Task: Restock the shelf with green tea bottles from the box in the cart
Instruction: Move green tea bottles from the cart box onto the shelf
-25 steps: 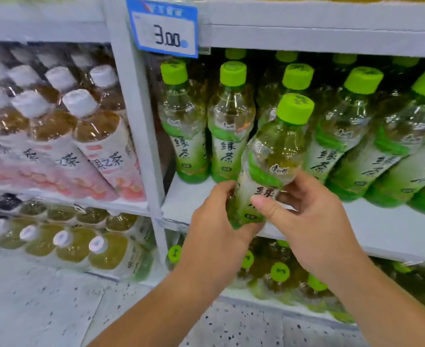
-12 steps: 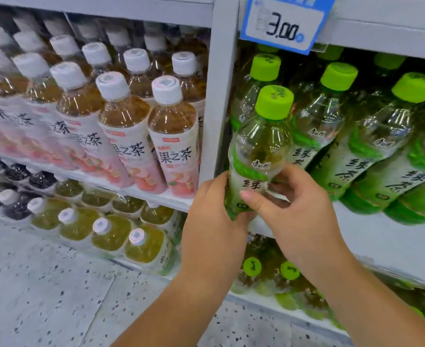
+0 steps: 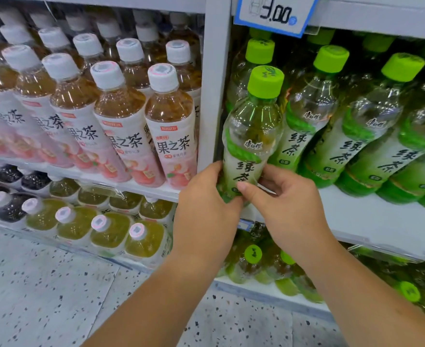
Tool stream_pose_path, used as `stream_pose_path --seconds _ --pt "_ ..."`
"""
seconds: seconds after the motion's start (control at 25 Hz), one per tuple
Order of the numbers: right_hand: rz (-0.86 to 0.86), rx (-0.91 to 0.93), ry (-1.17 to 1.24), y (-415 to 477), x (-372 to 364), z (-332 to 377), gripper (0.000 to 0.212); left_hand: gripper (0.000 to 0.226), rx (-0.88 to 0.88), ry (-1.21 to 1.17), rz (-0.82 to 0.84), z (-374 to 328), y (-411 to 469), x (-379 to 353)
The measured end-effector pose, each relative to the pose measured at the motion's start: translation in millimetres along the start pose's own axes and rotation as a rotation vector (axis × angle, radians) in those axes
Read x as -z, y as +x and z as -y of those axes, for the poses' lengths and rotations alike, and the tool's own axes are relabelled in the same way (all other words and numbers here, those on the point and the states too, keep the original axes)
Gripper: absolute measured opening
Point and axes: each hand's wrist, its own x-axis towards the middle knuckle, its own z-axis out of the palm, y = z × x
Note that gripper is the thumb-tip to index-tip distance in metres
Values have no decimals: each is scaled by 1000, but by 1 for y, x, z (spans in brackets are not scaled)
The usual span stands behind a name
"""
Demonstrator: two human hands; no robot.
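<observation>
At the left end of the shelf, just right of the white upright, both hands grip one green tea bottle low on its label: left hand, right hand. Placing seems underway; next, seat it upright beside its neighbours and release.

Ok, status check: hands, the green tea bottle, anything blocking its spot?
Left hand and right hand both gripping green tea bottle low on its label. Bottle upright at shelf front, beside white upright post. Nothing visibly blocking.
</observation>
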Motion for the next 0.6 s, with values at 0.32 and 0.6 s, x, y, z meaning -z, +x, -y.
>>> stream_pose_path --seconds 0.32,0.6 --pt "-7 -44 -4 -1 -1 -1 37 38 -33 -32 -3 0 1 10" --pt "2 -148 20 -2 2 0 50 29 60 -95 98 7 3 15"
